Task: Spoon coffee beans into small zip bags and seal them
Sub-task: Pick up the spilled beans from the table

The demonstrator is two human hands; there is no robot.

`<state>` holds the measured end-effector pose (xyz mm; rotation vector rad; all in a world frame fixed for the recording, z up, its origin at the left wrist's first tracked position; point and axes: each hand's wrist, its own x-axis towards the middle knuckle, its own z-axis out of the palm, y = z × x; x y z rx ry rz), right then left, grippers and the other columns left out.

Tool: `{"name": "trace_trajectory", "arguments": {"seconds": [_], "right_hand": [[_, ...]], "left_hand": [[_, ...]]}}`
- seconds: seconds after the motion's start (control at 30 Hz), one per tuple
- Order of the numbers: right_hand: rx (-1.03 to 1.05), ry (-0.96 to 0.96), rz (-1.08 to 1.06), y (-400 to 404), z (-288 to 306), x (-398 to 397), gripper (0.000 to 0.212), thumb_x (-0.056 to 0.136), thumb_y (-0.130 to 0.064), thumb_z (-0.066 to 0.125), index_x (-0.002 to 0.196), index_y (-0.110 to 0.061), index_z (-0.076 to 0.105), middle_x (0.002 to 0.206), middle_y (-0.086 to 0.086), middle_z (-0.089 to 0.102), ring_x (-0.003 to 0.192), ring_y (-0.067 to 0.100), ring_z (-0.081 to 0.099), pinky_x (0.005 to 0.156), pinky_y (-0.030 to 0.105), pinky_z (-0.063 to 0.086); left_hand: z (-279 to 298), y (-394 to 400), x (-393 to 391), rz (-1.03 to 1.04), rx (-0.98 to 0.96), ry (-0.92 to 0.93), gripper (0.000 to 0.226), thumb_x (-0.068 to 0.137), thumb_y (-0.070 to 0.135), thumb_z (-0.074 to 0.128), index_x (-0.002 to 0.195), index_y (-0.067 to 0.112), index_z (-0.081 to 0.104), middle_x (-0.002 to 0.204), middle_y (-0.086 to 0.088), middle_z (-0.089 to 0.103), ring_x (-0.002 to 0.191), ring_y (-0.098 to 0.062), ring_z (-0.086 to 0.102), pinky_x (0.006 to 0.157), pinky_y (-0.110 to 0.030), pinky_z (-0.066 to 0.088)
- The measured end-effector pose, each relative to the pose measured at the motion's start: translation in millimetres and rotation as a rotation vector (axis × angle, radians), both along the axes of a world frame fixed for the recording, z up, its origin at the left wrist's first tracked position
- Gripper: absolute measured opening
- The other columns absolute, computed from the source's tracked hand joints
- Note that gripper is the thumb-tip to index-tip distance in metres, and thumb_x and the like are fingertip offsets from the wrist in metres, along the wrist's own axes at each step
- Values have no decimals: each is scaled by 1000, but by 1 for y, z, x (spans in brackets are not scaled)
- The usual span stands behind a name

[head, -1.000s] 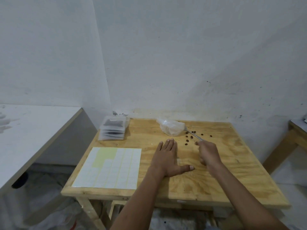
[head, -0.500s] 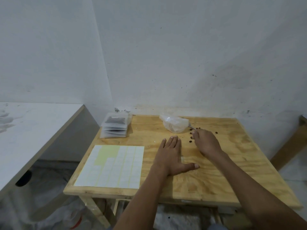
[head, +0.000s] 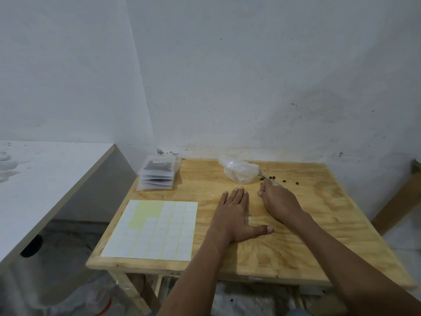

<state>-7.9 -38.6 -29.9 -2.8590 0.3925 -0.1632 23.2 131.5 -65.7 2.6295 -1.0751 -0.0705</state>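
My left hand (head: 234, 215) lies flat, palm down, on the wooden table (head: 323, 229), fingers together and thumb out. A faint clear film (head: 250, 218) shows beside its thumb. My right hand (head: 278, 199) is just to the right, fingers bunched with the tips on the wood near loose coffee beans (head: 284, 180). Whether it pinches a bean is hidden. A metal spoon (head: 270, 180) lies behind that hand, its bowl beside a crumpled clear plastic bag (head: 239, 172). A stack of small zip bags (head: 158, 176), the top one holding dark contents, sits at the back left.
A sheet of white labels (head: 155, 229) lies at the front left of the table. A white tabletop (head: 45, 179) stands to the left across a gap. The wall runs right behind the table, and a wooden frame (head: 396, 201) stands at the right.
My right hand has moved forward and left toward the loose beans by the spoon. The spoon and crumpled bag stayed put, and my left hand kept flat.
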Motion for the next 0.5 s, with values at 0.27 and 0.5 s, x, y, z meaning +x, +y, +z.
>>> {"name": "trace_trajectory", "arguments": {"seconds": [0.27,0.5], "right_hand": [[-117,60,-10,-4,1,-3,19,108,-33,42,115,-18,52,97,3,71,87,25,65,66,35,42],[-250,53,72,-3,-5,-4,27,110,-33,37,121,-11,49,92,5,72,82,26,69,60,35,39]], "left_hand": [[1,0,0,-6,10,-4,130,73,97,38,164,8,9,172,-9,4,159,-20,0,129,-45,-4],[2,0,0,-7,16,-12,130,73,97,37,164,8,9,172,-9,4,159,-20,0,129,-46,-3]]}}
